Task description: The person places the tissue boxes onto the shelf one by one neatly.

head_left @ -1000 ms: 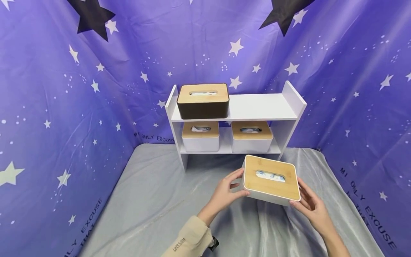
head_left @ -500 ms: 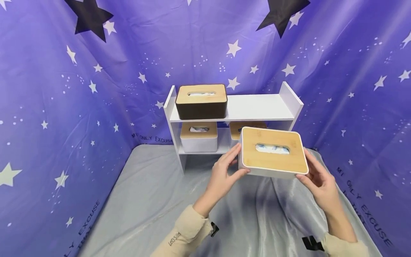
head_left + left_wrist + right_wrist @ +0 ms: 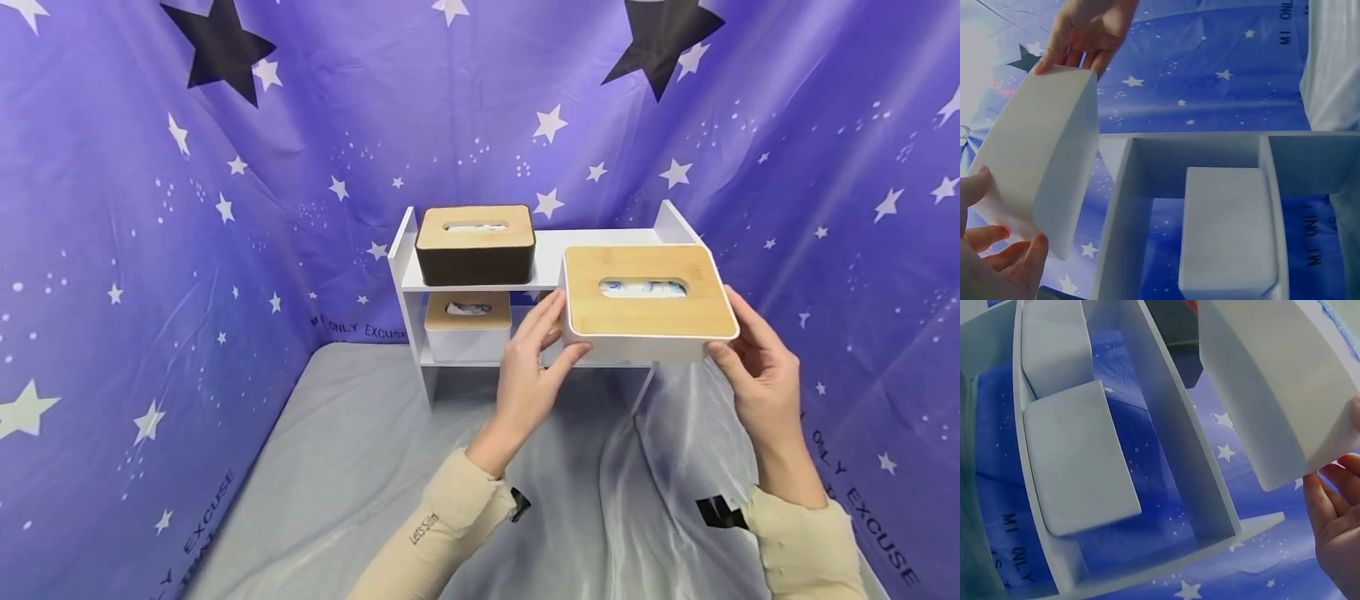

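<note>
A white tissue box (image 3: pixel 648 308) with a light wooden lid and an oval slot is held up in the air, in front of the shelf unit's right half. My left hand (image 3: pixel 531 367) grips its left end, thumb on the near side. On the right end, my right hand (image 3: pixel 767 379) grips it in the same way. Both wrist views show the box's white walls from lower down. Behind it stands the white two-tier shelf (image 3: pixel 551 250). A dark tissue box (image 3: pixel 476 265) with a wooden lid sits at the upper board's left end.
On the lower board stands a white tissue box (image 3: pixel 470 343) at left. Another white tissue box (image 3: pixel 1079 462) stands on that board at right, mostly hidden in the head view. Grey cloth (image 3: pixel 360 467) covers the surface below, and a purple starry curtain (image 3: pixel 337 125) surrounds it.
Both hands have raised the white tissue box from low in front of the shelf to about the upper board's height. Its tilt has levelled, and it now covers the lower right box.
</note>
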Motion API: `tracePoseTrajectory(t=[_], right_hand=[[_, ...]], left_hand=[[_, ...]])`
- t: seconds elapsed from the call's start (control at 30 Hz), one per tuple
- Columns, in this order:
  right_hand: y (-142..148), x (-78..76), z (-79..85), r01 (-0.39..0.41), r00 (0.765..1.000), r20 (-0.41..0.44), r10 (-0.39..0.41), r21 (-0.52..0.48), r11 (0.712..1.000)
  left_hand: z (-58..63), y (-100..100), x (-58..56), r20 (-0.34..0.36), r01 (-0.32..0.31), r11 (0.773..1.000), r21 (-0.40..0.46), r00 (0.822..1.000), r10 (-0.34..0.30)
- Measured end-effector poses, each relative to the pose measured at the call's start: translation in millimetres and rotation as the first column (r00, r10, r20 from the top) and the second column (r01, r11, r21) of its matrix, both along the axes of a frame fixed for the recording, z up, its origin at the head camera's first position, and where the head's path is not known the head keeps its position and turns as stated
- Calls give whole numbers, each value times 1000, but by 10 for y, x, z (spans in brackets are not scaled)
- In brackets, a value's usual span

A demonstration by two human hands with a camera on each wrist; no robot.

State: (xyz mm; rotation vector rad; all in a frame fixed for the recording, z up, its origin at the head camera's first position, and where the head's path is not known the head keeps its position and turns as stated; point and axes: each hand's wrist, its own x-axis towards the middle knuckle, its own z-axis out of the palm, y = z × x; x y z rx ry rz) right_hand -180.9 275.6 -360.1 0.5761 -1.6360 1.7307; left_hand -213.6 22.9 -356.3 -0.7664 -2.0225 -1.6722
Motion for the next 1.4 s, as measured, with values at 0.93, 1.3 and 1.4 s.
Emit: tracePoseTrajectory(t=[0.93,1.3,1.4], right_hand=[[-255,-690,97,359,933,116,-341,-219,907],[-492,-671,110,517,854,84,-513,-32,855],[-549,-606,144,517,853,66,-518,35,855]], left_hand=[[72,210,-467,35,-138,987,79,990,136],[18,243,-438,-7,-159,979,-129,987,159],[22,237,-451,3,-142,972,-189,989,146]])
